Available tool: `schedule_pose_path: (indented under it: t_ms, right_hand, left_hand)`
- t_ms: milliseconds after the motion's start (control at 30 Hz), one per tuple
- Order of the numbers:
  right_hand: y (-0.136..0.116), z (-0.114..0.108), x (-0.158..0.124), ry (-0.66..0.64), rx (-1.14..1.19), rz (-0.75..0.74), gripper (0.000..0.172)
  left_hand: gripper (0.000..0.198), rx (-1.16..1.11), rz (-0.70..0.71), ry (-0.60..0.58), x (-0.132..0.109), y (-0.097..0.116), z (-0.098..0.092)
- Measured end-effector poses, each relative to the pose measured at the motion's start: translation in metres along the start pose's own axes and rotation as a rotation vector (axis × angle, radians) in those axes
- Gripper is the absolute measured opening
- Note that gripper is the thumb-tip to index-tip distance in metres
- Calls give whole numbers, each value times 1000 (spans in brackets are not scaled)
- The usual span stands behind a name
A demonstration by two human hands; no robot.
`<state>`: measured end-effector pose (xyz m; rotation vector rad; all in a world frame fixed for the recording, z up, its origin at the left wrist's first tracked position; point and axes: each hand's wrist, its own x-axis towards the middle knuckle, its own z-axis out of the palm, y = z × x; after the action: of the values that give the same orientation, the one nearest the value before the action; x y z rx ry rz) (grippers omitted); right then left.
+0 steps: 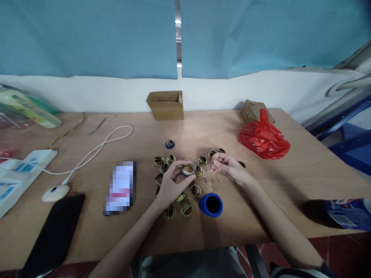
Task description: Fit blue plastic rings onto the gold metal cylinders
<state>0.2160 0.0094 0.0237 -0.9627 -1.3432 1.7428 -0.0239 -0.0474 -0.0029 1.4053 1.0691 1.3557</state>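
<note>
My left hand [173, 181] grips a round, brass-coloured piece with a blue rim [188, 170] between thumb and fingers, tilted above the table. Its inner side faces me, and a bar seems to cross it. My right hand [227, 166] is just to the right, its thumb and fingertips pinched on what looks like a thin wire ring [211, 166]. Several similar rings [209, 183] lie loose below it. Around both hands are several round brass-coloured badge backs with pin bars [187, 208]. A blue hollow cylinder [203, 204] stands near me.
Farther back are a small blue-based piece [169, 144], an open cardboard box [168, 110] and a red plastic bag [263, 139]. A lit phone [120, 187], black phone [55, 235], white cable [87, 156] and power strip [26, 173] lie left; a dark bottle [339, 213] lies right.
</note>
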Motion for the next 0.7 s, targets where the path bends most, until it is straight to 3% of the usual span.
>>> schedule_pose_path:
  t_ms: [333,700]
  right_hand:
    - [10,9,4,74,106,-14,40]
    - [12,22,3,37,90,-72,42]
  left_hand:
    - [38,-24,19,53,-1,0,0]
    - [39,4,55,75,-4,4,4]
